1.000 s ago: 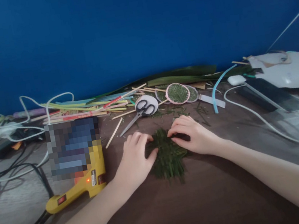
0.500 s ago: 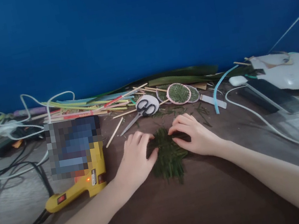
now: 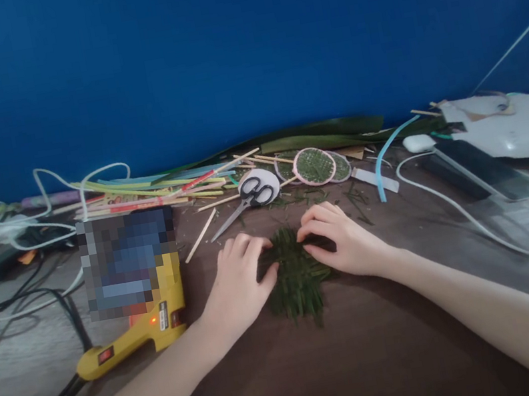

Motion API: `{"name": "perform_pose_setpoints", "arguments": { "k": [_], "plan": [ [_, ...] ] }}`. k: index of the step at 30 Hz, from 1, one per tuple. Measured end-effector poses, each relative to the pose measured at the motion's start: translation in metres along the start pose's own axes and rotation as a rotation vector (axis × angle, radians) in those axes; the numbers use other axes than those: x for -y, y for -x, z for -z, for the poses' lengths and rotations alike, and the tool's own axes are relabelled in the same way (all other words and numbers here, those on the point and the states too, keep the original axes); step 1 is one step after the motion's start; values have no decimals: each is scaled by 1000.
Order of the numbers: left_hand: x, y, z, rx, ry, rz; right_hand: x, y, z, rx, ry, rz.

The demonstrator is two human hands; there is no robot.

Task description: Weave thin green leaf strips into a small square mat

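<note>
A small mat of dark green leaf strips (image 3: 296,280), woven crosswise with loose ends at its edges, lies on the brown table. My left hand (image 3: 240,276) is curled at its left side, fingertips and thumb pinching the strip ends there. On the opposite side my right hand (image 3: 340,239) is bent inward, its thumb and fingers closed on the strips' right edge. The very tips of the fingers blend into the dark leaf, so individual strips are hard to make out. Just beyond the hands lie black-handled scissors (image 3: 245,202), partly over a white round piece (image 3: 269,178).
A yellow glue gun (image 3: 131,345) with a lit light lies left, beside a pixelated area. Behind are sticks and straws (image 3: 152,193), round woven pieces with pink rims (image 3: 314,166), long leaves (image 3: 320,138) and leaf scraps. White cables (image 3: 452,200) and a phone (image 3: 493,170) lie right.
The whole view has shifted very slightly, with things a little further left. Both hands keep nearly the same position on the woven leaf strips.
</note>
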State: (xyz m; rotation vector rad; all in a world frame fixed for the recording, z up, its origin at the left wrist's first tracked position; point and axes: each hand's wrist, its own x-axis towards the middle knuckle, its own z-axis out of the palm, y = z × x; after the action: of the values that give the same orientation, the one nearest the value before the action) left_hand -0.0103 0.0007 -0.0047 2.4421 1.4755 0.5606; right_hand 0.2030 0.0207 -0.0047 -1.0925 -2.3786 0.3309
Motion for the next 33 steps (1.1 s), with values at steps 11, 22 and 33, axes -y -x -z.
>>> {"name": "perform_pose_setpoints", "arguments": {
  "k": [11, 22, 33],
  "plan": [
    [0, 1, 1, 16, -37, -39, 2, -1, 0, 6, -7, 2],
    [-1, 1, 1, 28, -31, -35, 1, 0, -1, 13, -9, 16],
    [0, 1, 0, 22, -32, -39, 0, 0, -1, -14, 11, -13]
  ]
}}
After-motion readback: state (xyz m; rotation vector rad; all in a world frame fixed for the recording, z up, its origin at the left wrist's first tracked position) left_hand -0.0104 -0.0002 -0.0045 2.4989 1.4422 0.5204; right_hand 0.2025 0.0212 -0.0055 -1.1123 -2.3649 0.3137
